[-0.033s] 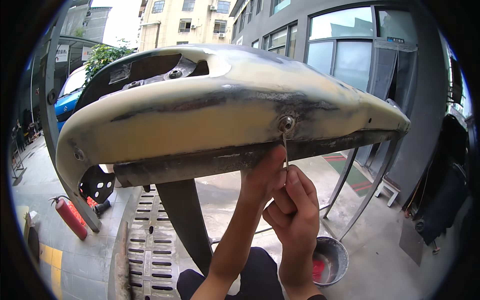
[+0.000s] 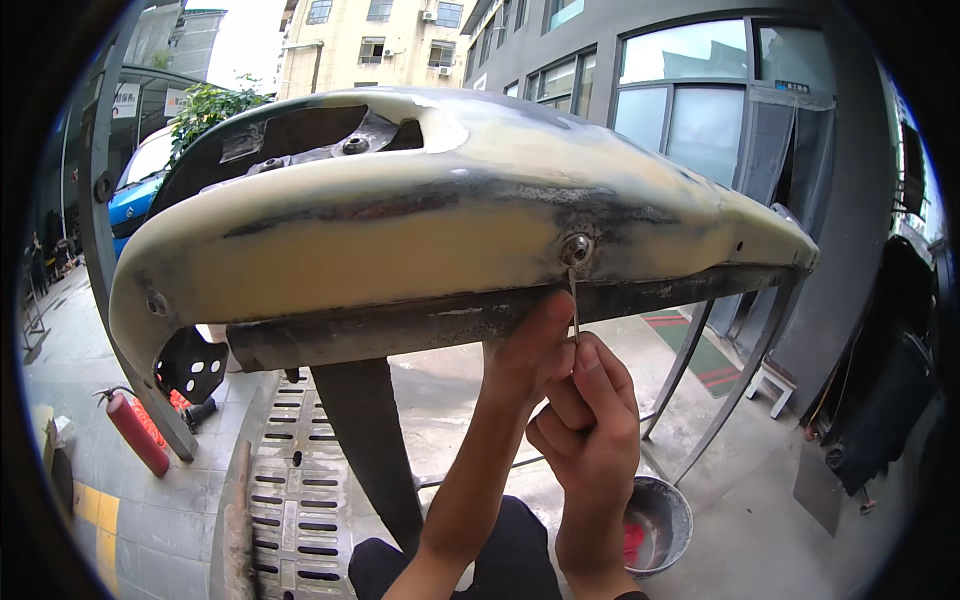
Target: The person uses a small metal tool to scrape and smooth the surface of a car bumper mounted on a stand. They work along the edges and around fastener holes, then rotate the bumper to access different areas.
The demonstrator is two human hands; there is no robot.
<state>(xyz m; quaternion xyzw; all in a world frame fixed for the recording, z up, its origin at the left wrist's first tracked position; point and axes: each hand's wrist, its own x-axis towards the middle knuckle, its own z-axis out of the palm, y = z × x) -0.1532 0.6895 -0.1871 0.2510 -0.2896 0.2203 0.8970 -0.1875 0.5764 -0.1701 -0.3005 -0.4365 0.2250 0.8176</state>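
A large curved panel (image 2: 420, 240) with cream filler and dark patches rests on a metal stand (image 2: 690, 370). Low on its face is a round metal fitting (image 2: 576, 250). A thin metal tool (image 2: 573, 300) runs down from just below it, pinched in my right hand (image 2: 590, 420), whose other fingers are curled. My left hand (image 2: 520, 360) is closed close beside the tool, one digit raised against the panel's lower edge; what it grips is hidden.
Below are a drain grate (image 2: 295, 500), a red fire extinguisher (image 2: 138, 435) and a bucket (image 2: 668, 525) with something red inside. A small white stool (image 2: 772, 385) stands by the grey building (image 2: 850, 300). A blue vehicle (image 2: 135, 200) is behind, left.
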